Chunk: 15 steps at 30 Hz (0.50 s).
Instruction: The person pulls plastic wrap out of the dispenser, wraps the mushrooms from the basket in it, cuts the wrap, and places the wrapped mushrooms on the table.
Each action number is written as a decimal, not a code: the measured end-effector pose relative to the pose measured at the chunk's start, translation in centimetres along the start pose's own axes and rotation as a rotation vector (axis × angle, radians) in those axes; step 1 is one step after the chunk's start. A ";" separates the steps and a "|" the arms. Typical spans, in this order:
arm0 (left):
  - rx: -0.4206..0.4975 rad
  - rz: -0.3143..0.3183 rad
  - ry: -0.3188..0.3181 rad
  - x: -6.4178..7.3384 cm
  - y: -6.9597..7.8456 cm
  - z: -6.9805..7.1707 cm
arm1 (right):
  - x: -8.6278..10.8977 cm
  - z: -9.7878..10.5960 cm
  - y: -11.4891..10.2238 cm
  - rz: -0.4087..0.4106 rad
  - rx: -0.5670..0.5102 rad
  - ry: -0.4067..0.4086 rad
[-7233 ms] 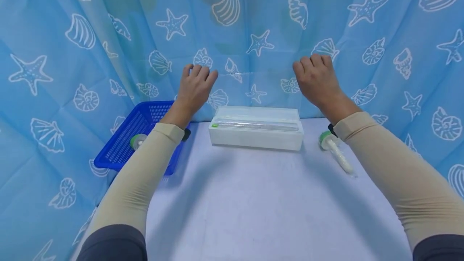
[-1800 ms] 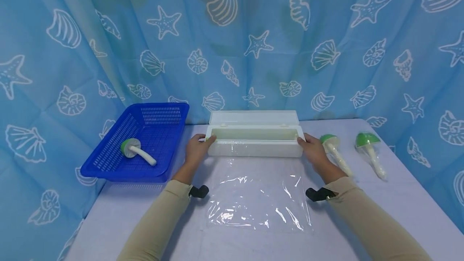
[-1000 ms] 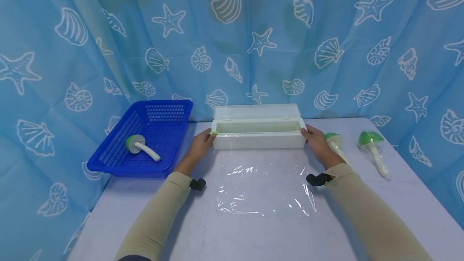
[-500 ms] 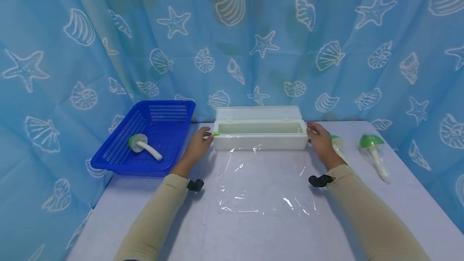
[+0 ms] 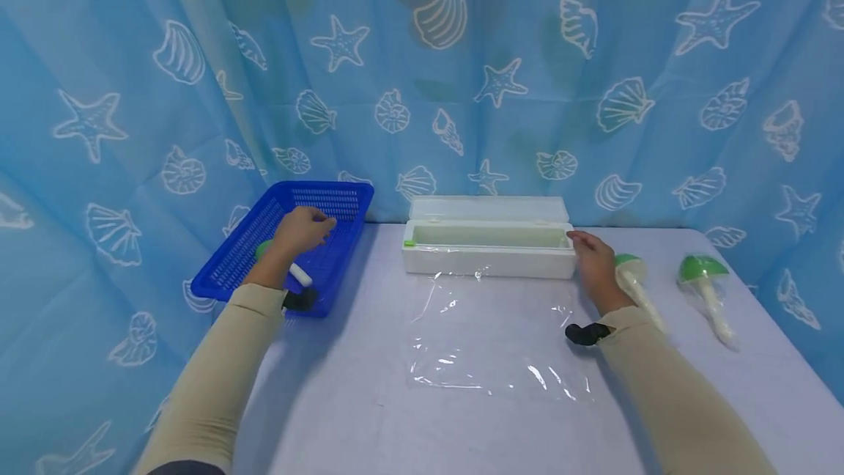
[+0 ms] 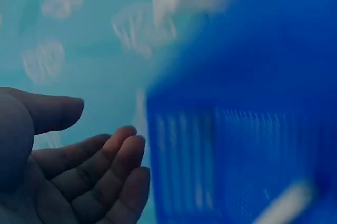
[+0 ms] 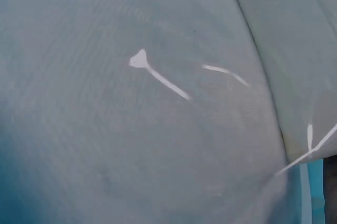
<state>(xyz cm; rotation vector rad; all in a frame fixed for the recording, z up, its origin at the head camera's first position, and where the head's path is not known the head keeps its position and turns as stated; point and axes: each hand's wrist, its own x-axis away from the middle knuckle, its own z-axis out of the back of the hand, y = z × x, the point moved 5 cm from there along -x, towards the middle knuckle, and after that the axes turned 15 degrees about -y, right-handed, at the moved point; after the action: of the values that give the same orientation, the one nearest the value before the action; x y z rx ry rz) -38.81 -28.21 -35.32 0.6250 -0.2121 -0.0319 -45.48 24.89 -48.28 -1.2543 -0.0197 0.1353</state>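
Note:
My left hand [image 5: 303,232] is over the blue basket [image 5: 359,218] in the head view, its fingers loosely bent and nothing between them. Partly hidden beneath that forearm lies a toy mushroom, its green cap [image 5: 263,248] and white stem [image 5: 301,275] showing. My right hand [image 5: 596,266] has its fingertips at the right end of a long white cling film box [image 5: 488,262], whose lid [image 5: 488,207] stands raised at the back. From its front edge a sheet of clear film [image 5: 488,343] spreads over the table, full of glints.
Right of the box lie two more green-capped mushrooms, one partly behind my right wrist [image 5: 631,267] and a film-wrapped one [image 5: 704,270] farther out. A small green piece [image 5: 409,243] sits at the box's left front corner. A blue shell-print curtain [image 5: 395,57] hangs behind the white table [image 5: 369,416].
Both hands lifted the film and laid it down in front of the box, then gripped the box ends. My left hand has since let go and moved left over the basket; my right stays by the box.

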 end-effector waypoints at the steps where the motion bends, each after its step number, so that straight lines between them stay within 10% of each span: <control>1: 0.007 0.029 -0.027 -0.1 -1.0 0.5 | 0.0 0.0 0.2 -0.013 -0.011 -0.004; 8: 0.111 0.257 -0.172 -0.6 -6.4 2.0 | -0.1 -0.3 1.1 -0.057 -0.114 0.020; 15: 0.081 0.359 -0.164 -1.1 -7.9 1.6 | 0.3 -0.5 1.0 -0.029 -0.178 0.039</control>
<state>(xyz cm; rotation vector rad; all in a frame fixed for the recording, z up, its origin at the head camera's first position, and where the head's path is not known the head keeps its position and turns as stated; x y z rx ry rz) -39.94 -35.40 -38.87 0.6576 -0.4831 0.2734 -45.27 24.76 -49.43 -1.4341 -0.0164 0.0849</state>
